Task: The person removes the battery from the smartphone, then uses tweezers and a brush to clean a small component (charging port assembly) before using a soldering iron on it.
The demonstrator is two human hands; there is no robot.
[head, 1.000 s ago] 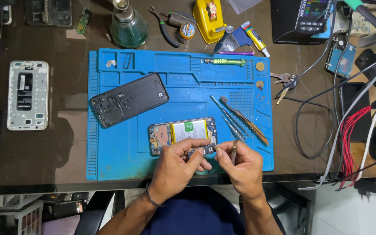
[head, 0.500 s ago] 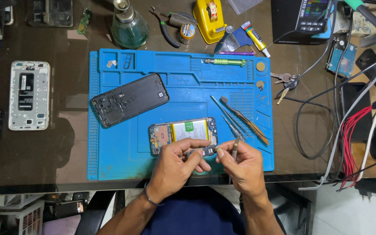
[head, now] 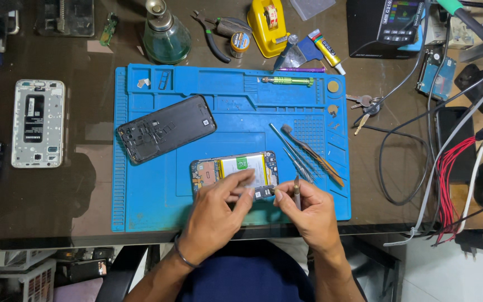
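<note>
Both our hands pinch one small dark flat component (head: 264,193): left hand (head: 214,215) fingers steady it, right hand (head: 307,210) fingers also grip a thin metal-tipped tool (head: 297,191) over the opened smartphone (head: 233,169).

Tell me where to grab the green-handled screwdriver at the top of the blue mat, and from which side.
Grip the green-handled screwdriver mid-barrel, coming straight down from above with fingers on its near and far sides. It lies flat, left to right, on the blue mat, probably in a shallow tray, so an end approach looks awkward. Both hands are busy at the opened phone.

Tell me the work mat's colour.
The work mat is blue, seen best from the head view.
</note>
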